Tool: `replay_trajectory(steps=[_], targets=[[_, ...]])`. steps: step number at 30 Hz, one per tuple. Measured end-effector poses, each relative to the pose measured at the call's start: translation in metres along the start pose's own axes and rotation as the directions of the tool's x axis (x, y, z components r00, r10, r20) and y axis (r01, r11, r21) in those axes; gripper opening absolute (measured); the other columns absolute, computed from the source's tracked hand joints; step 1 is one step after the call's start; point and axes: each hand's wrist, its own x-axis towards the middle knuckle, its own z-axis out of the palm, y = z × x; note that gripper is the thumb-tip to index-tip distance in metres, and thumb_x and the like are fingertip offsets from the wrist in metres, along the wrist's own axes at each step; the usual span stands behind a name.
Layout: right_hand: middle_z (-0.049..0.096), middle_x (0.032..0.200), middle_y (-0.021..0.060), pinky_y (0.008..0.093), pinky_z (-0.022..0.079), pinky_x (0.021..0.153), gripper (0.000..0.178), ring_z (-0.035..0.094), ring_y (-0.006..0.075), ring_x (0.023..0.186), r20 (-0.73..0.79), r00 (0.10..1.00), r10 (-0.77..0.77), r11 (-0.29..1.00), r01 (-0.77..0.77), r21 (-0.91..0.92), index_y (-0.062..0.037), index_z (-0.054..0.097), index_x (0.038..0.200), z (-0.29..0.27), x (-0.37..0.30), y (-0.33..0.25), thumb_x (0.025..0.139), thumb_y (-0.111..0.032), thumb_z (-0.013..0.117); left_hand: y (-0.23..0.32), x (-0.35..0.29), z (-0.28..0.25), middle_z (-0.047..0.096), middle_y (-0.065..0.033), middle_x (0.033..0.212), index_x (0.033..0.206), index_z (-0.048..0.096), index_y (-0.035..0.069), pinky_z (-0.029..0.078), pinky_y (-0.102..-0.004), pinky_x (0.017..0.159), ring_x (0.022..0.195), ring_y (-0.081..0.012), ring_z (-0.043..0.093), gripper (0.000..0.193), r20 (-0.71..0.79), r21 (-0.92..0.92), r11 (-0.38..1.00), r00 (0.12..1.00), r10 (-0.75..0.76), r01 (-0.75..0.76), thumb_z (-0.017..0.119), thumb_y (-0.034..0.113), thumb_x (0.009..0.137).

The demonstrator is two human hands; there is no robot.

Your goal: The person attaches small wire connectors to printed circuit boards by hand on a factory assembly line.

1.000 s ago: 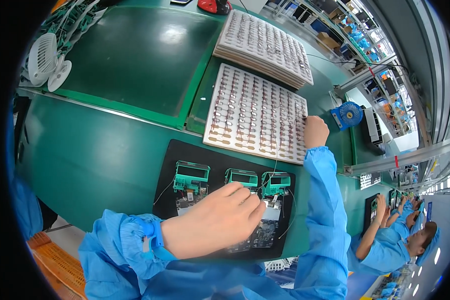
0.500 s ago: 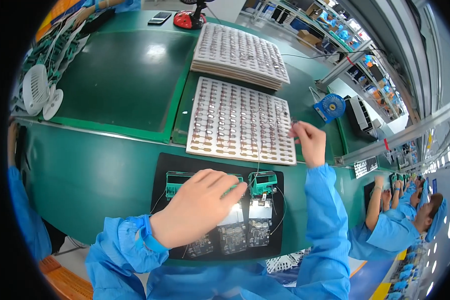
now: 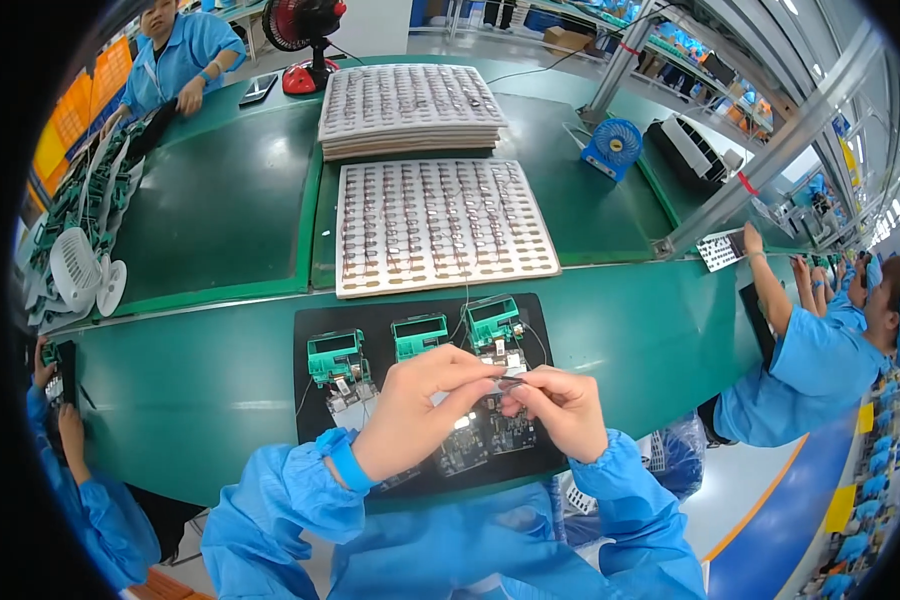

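Observation:
My left hand (image 3: 425,408) and my right hand (image 3: 562,408) meet above a black mat (image 3: 370,315). Both pinch a small dark piece (image 3: 510,381) between their fingertips; its exact kind is too small to make out. Under and beyond my hands, three green plastic frames (image 3: 335,353) sit on the mat, joined by thin wires to circuit boards (image 3: 460,447). My hands partly hide the boards. Beyond the mat lies a white tray (image 3: 390,287) filled with rows of small wired parts.
A stack of similar trays (image 3: 410,147) stands behind. A blue fan (image 3: 612,148) is at the right, a red-and-black fan (image 3: 303,62) and a phone (image 3: 258,90) at the back. A metal post (image 3: 710,210) rises at the right. Co-workers sit on both sides.
My right hand has come from the tray's right edge back to my left hand, and both now pinch a small dark piece. My left hand has shifted right. The view has turned.

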Motion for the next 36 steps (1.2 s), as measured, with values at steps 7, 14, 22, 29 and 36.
replay_trajectory(steps=[7,14,22,29,36], targets=[[0.067,0.080,0.0120,0.0323,0.050,0.056,0.017,0.068,0.0265,0.069,0.023,0.838,-0.545,0.627,0.427,-0.652,-0.0017,0.070,0.098,0.006,0.014,0.018,0.081,0.004,0.070,-0.034,0.020,0.005,0.063,-0.0066,0.080,0.105,0.074,0.000,0.048,-0.0249,0.061,0.066,-0.0124,0.059,0.019,-0.074,0.043,0.991,0.990,-0.124,0.127,0.070,0.001,0.086],[0.063,0.076,0.0070,0.0361,0.051,0.056,0.015,0.065,0.0259,0.065,0.072,0.794,-0.604,0.458,0.420,-0.784,-0.0052,0.069,0.094,0.002,0.027,0.031,0.080,-0.002,0.071,-0.050,0.036,0.019,0.065,-0.0100,0.081,0.089,0.069,0.002,0.052,-0.0354,0.065,0.073,-0.0265,0.064,0.008,-0.102,0.512,0.850,0.975,0.199,-0.120,0.071,0.004,0.081],[0.062,0.076,0.0066,0.0361,0.052,0.056,0.017,0.066,0.0251,0.067,0.072,0.826,-0.560,0.447,0.374,-0.812,-0.0060,0.069,0.094,-0.002,0.035,0.039,0.078,-0.001,0.069,-0.051,0.043,0.027,0.064,-0.0100,0.083,0.086,0.069,0.002,0.052,-0.0391,0.067,0.078,-0.0294,0.063,0.008,-0.067,0.631,0.759,0.963,0.261,-0.162,0.072,0.001,0.078],[0.063,0.078,0.0066,0.0359,0.051,0.056,0.017,0.066,0.0251,0.068,0.041,0.832,-0.554,0.476,0.357,-0.804,-0.0058,0.069,0.095,-0.008,0.034,0.040,0.079,-0.001,0.069,-0.052,0.045,0.033,0.061,-0.0105,0.079,0.084,0.067,0.001,0.051,-0.0369,0.064,0.075,-0.0293,0.062,0.010,-0.126,0.599,0.792,0.963,0.238,-0.117,0.072,-0.002,0.077],[0.058,0.073,0.0049,0.0354,0.051,0.054,0.018,0.065,0.0229,0.066,0.034,0.806,-0.591,0.444,0.361,-0.820,-0.0076,0.065,0.091,-0.004,0.037,0.043,0.074,-0.002,0.065,-0.053,0.046,0.031,0.060,-0.0107,0.081,0.085,0.066,0.000,0.049,-0.0394,0.066,0.076,-0.0294,0.061,0.009,-0.102,0.612,0.780,0.964,0.246,-0.134,0.071,-0.001,0.078]])
